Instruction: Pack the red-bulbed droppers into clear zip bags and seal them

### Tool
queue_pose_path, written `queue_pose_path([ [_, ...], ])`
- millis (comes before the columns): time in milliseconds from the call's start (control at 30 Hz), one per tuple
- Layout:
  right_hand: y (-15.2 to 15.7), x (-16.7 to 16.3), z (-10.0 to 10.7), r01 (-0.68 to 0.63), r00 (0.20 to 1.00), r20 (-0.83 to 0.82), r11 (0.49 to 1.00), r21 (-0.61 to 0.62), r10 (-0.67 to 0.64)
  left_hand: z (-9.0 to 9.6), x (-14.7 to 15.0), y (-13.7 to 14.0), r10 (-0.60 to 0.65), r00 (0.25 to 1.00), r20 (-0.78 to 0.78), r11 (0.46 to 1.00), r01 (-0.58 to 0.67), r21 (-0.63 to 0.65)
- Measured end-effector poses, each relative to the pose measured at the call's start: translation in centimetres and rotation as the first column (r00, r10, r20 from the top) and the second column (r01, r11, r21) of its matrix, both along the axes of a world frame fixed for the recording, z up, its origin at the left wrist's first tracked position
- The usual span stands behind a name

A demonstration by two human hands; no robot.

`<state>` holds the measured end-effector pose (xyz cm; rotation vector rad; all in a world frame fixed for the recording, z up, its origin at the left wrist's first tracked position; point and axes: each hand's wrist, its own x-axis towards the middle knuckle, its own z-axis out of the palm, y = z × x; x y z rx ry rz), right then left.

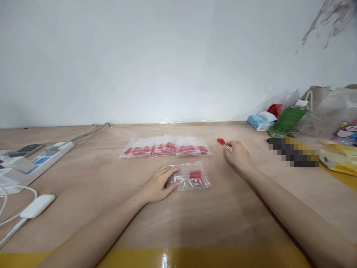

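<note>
head-worn view | forward and down over both hands (158, 184) (237, 153) | table (223, 219) near, wall (167, 63) beyond

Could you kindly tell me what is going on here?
A person is handling small red-ended pieces and clear bags at a table. The left hand is at one end of a bag with such pieces inside. The right hand is at the pale ends of loose red-tipped pieces. Farther back lies a row of overlapping bags, also showing red.
</note>
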<state>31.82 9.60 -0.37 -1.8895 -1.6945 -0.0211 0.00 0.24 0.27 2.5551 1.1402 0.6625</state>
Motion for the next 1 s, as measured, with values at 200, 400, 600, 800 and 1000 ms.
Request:
queue_pose_path([
  [200, 2.8, -0.2, 0.0, 0.118, 0.985, 0.152, 0.968, -0.22, -0.086, 0.0, 0.0, 0.0, -0.008, 1.0, 0.008, 1.0, 0.008, -0.002],
  [400, 2.8, -1.4, 0.0, 0.082, 0.988, 0.146, 0.956, -0.28, -0.042, 0.0, 0.0, 0.0, -0.017, 1.0, -0.01, 1.0, 0.017, 0.004],
  [600, -0.6, -1.9, 0.1, -0.325, 0.919, -0.243, 0.945, -0.028, 0.309, -0.2, 0.0, 0.1, -0.037, 0.999, 0.01, 0.999, 0.037, 0.009],
  [800, -4.0, -3.9, -0.9, -0.308, 0.465, -0.838, 0.94, 0.149, 0.285, 0.1, 0.1, 0.0, 0.003, 0.999, 0.046, 0.999, -0.001, -0.042],
  [1000, -4.3, -5.6, -1.4, -0.168, 0.274, -0.935, 0.968, 0.184, 0.225, 0.1, 0.1, -0.1, 0.002, 0.998, 0.055, 0.999, 0.001, -0.043],
])
